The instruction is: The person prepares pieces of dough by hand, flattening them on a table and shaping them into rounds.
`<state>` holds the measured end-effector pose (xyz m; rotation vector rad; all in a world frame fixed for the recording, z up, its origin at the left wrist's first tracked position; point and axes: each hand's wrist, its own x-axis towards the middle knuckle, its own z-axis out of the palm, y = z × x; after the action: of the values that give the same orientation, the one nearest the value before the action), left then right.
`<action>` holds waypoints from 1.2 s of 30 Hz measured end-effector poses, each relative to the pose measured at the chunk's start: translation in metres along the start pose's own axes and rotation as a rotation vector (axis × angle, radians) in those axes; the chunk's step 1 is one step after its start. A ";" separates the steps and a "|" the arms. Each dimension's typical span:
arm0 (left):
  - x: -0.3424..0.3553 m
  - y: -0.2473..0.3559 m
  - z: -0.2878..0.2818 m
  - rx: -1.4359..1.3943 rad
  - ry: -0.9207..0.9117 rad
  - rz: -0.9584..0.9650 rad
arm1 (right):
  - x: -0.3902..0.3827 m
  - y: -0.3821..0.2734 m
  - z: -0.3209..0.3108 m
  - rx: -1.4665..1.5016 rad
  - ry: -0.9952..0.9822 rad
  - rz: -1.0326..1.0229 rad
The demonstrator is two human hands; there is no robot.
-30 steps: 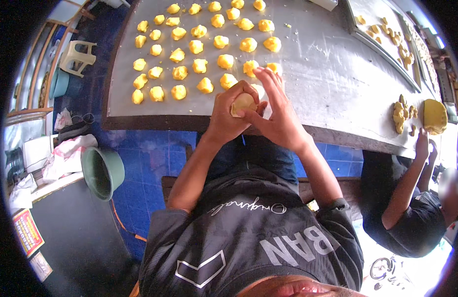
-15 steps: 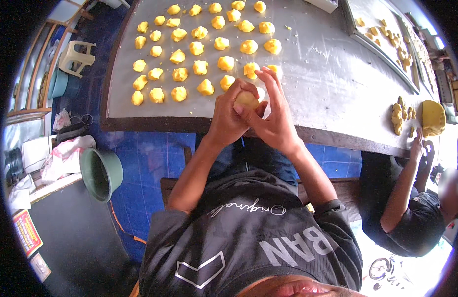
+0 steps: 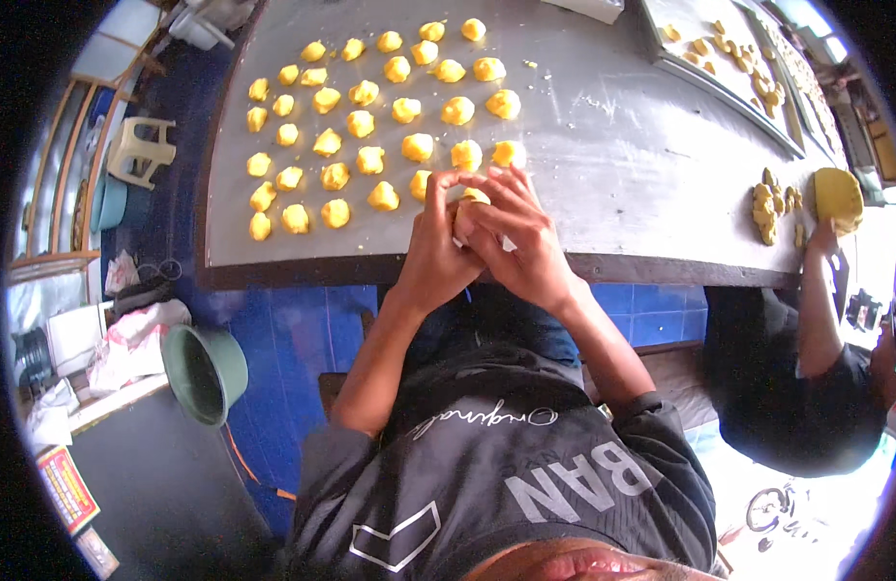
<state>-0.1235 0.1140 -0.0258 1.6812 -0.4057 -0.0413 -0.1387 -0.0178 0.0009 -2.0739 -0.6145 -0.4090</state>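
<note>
- A cream stool (image 3: pixel 143 153) stands on the floor, off the left side of the metal table (image 3: pixel 603 213).
- Yellow lumps (image 3: pixel 370 160) sit in loose rows over the table's left half, roughly round and knobbly, none with a clear long axis.
- The left hand (image 3: pixel 438 242), over the table's near edge, has its fingers curled around a dough piece; its forearm slants up to the table from below.
- That dough piece (image 3: pixel 475 196) is above the table's near edge, between both hands. A rounded yellow top peeks out; fingers hide the rest, so I can't tell its long axis or which way it points.
- The right hand (image 3: pixel 520 232), above the same table edge, bends its fingers leftward over the piece, knuckles up; whether they pinch it I can't tell.
- By the table's right end, a co-worker's hand (image 3: pixel 821 237) is at a yellow block (image 3: pixel 840 198).
</note>
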 end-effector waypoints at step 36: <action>0.135 0.018 0.067 0.803 -0.834 0.344 | -0.059 0.079 -0.100 -0.230 0.619 0.373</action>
<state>-0.0183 0.0098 0.0084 2.3011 -1.4858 -0.3731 -0.1475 -0.1544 -0.0291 -2.0599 0.1920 -0.8801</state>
